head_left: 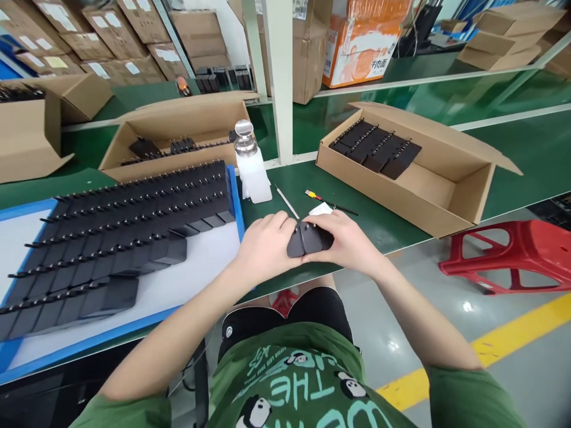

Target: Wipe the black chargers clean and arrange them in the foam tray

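We have our left hand (270, 246) and right hand (343, 242) curled closely around black blocks (307, 239), held side by side at the table's (383, 230) near edge. Beyond them lies a thin white stick (286, 201); a bottle (253, 172) stands by the far right corner of the blue-edged board (203, 255). To our right, an open carton (379, 183) reaches the table's near edge.

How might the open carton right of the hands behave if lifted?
The carton likely feels heavier at its left end, where the black pieces sit. They fill only part of it, so may slide if tilted. Its thin flap probably flexes.
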The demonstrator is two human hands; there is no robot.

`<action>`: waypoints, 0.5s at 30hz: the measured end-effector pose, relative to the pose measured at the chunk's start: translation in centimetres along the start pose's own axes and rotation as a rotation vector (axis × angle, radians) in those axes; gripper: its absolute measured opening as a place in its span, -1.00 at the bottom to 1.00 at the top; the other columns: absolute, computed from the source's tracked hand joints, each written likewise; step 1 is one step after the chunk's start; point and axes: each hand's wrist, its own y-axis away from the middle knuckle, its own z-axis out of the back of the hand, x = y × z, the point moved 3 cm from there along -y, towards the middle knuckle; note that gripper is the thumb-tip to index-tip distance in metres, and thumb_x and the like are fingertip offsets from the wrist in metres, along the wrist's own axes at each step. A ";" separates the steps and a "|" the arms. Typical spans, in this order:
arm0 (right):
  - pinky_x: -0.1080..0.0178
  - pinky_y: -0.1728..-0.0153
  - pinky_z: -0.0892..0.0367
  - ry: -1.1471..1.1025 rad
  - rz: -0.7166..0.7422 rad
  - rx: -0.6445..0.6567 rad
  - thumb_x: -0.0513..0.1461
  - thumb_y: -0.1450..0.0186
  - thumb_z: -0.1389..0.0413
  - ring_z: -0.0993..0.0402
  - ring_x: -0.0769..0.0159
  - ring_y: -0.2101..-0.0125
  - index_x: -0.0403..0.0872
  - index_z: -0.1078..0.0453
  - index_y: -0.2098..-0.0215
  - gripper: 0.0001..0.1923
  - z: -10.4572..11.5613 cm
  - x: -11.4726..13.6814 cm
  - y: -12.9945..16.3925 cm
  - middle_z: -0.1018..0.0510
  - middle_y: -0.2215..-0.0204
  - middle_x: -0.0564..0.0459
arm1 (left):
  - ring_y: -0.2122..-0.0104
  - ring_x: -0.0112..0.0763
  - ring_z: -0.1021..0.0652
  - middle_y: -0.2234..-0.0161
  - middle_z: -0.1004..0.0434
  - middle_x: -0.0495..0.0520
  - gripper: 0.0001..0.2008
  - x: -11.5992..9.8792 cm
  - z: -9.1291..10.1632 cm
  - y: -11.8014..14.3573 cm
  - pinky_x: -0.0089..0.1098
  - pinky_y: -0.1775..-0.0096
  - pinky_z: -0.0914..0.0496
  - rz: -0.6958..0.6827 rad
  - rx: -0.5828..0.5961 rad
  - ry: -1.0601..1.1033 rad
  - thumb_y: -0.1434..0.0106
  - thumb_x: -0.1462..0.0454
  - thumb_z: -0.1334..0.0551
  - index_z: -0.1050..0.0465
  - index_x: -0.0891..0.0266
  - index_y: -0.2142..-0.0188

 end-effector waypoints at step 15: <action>-0.10 -0.02 -0.38 0.346 -0.089 -0.206 -0.16 -0.45 -0.06 -0.43 -0.04 -0.04 0.02 -0.21 -0.33 -0.50 -1.2 -4.2 2.2 -0.48 -0.16 -0.12 | -0.28 -0.07 -0.39 -0.28 -0.35 0.09 -0.09 4.7 -1.1 8.8 -0.06 -0.24 -0.36 0.204 -0.084 0.714 -0.23 0.03 -0.40 0.11 -0.13 -0.41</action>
